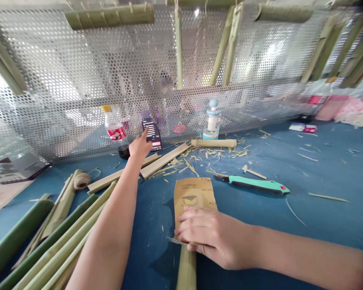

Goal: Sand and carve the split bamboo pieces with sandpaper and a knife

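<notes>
My left hand reaches forward with its index finger stretched out onto the lit screen of a smartphone, which leans against the perforated metal panel. It holds nothing. Nearer to me, my right hand presses a sheet of brown sandpaper over a pale bamboo piece, fingers on top and thumb at the near edge. Printing shows on the sheet's upward side. Most of the bamboo under the paper is hidden. Right of the sheet lies a turquoise utility knife.
Bamboo poles and a twine ball lie at left. A cola bottle and a blue-topped container stand by the panel. Bamboo strips, a short bamboo stick and shavings lie on the blue table.
</notes>
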Available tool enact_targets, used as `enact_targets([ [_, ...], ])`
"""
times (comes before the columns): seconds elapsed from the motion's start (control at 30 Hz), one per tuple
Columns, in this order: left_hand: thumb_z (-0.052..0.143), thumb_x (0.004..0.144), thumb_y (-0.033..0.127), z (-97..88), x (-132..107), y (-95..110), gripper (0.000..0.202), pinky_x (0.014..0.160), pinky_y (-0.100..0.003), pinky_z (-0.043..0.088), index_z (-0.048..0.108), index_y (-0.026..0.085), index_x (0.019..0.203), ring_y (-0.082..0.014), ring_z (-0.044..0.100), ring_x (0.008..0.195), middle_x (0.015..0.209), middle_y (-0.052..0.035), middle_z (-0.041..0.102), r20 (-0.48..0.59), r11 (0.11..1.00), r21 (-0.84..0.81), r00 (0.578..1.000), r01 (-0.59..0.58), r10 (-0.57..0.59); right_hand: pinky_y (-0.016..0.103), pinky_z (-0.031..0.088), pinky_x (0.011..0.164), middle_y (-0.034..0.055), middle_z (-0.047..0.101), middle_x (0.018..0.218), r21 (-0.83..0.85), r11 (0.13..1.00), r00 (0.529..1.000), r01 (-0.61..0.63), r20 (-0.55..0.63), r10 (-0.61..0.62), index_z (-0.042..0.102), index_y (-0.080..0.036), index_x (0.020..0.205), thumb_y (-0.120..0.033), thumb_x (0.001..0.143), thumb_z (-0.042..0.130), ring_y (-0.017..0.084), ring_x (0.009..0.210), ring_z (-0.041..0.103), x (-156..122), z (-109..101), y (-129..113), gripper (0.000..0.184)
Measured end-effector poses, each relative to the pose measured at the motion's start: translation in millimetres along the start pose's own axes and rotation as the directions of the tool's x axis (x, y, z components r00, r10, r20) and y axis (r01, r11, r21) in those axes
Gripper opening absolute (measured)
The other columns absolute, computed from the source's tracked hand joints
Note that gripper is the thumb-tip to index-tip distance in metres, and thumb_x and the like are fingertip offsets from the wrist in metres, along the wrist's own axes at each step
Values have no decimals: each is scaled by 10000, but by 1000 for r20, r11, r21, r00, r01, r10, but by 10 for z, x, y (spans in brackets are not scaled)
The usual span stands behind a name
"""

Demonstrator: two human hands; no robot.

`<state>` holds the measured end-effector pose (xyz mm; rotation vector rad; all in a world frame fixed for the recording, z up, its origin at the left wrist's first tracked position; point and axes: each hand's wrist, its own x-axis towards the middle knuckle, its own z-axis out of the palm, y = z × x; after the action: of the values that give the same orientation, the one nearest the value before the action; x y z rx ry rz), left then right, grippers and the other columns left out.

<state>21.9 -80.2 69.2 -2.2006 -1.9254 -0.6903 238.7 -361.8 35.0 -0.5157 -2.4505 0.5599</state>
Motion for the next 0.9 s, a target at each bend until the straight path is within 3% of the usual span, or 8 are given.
enact_targets([
  [0.27, 522, 960, 374, -39, -21, -13, 519, 922, -487, 508, 381, 208, 1431, -260, 590, 1098, 1282, -122, 553, -33, 998, 32, 998, -53, 54, 363, 344, 1132, 110, 701, 1101, 3, 1000, 1000, -17, -10, 17, 663, -94, 1080, -173, 968, 476, 188, 1174, 560, 18, -65, 114, 232],
  [0.37, 544, 950, 366, -6, -81, -1, 426, 940, -483, 497, 494, 189, 1334, -249, 585, 1098, 1251, -110, 570, 17, 988, 63, 990, -140, 139, 376, 330, 1143, 121, 695, 1110, -23, 996, 995, -91, -34, 91, 660, -91, 1101, -179, 977, 458, 188, 1192, 553, 4, -79, 154, 253],
  [0.47, 568, 937, 368, 60, -115, 17, 372, 925, -463, 504, 553, 179, 1257, -236, 597, 1065, 1200, -98, 594, 100, 975, 93, 976, -202, 192, 381, 313, 1156, 110, 687, 1154, -42, 998, 999, -49, -19, 48, 650, -100, 1128, -165, 967, 464, 196, 1231, 529, -14, -45, 100, 254],
  [0.57, 564, 939, 375, 115, -104, 32, 379, 912, -457, 510, 546, 175, 1260, -234, 601, 1052, 1193, -100, 594, 137, 973, 127, 975, -194, 176, 376, 328, 1149, 99, 692, 1158, -32, 999, 1000, 30, -6, -30, 650, -102, 1120, -165, 963, 470, 205, 1220, 537, -12, 0, 23, 247],
  [0.73, 556, 943, 380, 138, -84, 25, 382, 897, -448, 517, 540, 174, 1264, -229, 606, 1035, 1183, -99, 596, 145, 973, 162, 979, -166, 143, 380, 361, 1128, 107, 695, 1140, 12, 1000, 1000, 15, -11, -14, 656, -111, 1098, -175, 968, 472, 199, 1209, 548, 16, -47, 128, 234],
  [0.9, 558, 942, 378, 113, -92, 25, 369, 897, -451, 516, 552, 163, 1242, -228, 608, 1027, 1162, -97, 603, 138, 974, 157, 980, -163, 142, 386, 361, 1129, 114, 683, 1156, -25, 991, 990, -129, -57, 128, 645, -119, 1142, -204, 992, 437, 187, 1226, 538, 9, -133, 296, 270],
])
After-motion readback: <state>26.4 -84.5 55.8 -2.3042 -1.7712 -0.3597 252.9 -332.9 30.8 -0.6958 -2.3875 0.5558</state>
